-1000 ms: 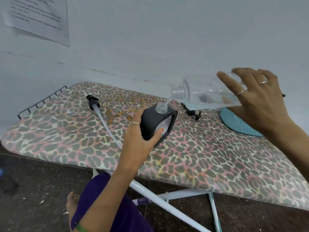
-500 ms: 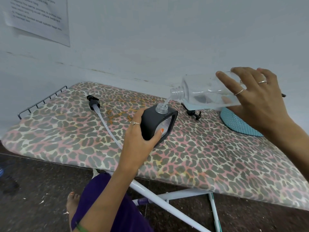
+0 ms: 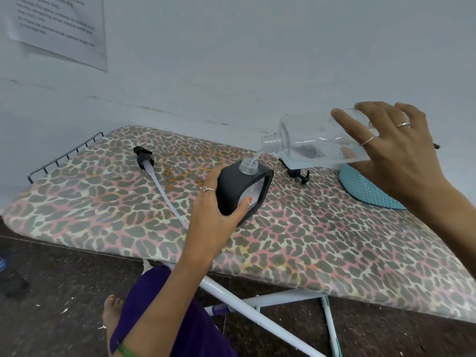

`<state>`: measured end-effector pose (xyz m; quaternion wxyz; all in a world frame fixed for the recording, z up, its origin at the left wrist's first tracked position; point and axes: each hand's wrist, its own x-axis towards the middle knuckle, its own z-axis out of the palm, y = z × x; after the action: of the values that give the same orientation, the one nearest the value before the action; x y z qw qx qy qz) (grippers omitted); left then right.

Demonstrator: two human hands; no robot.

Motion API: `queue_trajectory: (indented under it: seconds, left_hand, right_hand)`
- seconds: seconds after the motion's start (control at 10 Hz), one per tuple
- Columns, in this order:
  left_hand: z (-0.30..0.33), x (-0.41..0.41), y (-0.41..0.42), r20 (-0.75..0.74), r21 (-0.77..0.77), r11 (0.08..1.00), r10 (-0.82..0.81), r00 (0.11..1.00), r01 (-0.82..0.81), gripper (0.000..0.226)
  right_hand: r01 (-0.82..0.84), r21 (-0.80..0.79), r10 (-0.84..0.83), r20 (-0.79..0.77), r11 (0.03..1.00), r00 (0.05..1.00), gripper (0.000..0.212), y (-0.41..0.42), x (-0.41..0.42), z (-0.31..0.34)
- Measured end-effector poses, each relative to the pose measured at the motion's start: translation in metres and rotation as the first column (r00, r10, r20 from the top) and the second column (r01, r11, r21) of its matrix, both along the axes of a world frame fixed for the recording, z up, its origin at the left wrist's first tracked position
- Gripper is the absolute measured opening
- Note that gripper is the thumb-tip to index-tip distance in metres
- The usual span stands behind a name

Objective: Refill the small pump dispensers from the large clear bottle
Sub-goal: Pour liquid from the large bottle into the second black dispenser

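Note:
A small dispenser (image 3: 231, 188) with a black frame and an open clear neck stands on the leopard-print ironing board (image 3: 322, 233). My left hand (image 3: 212, 206) grips its side, thumb on the front. My right hand (image 3: 394, 153) holds the large clear bottle (image 3: 309, 144) tipped on its side above and to the right. A thin stream of clear liquid runs from the bottle's mouth into the dispenser's neck. A black pump head with a long white tube (image 3: 145, 161) lies on the board to the left.
A second black pump head (image 3: 298, 173) lies behind the dispenser, under the bottle. A teal woven mat (image 3: 368, 191) sits at the right. A wire rack (image 3: 64, 155) edges the board's left end. The wall stands close behind; the board's white legs and my foot are below.
The bottle has stayed tipped with liquid still flowing into the dispenser. Both hands have kept their grips and places.

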<state>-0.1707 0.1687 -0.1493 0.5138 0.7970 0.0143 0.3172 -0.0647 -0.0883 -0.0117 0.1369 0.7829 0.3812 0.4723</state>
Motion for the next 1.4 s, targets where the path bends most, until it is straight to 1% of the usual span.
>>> queue_trajectory:
  seconds: [0.8, 1.4]
  left_hand:
    - [0.0000, 0.0002, 0.0008, -0.008, 0.011, 1.000, -0.001, 1.000, 0.001, 0.065]
    - [0.0018, -0.0005, 0.0005, -0.002, 0.009, 1.000, -0.006, 1.000, 0.006, 0.065]
  right_hand:
    - [-0.003, -0.007, 0.003, 0.003, 1.000, 1.000, 0.068, 0.0015, 0.0012, 0.0017]
    - [-0.012, -0.027, 0.013, 0.018, 1.000, 1.000, 0.070, 0.0047, 0.0024, 0.0030]
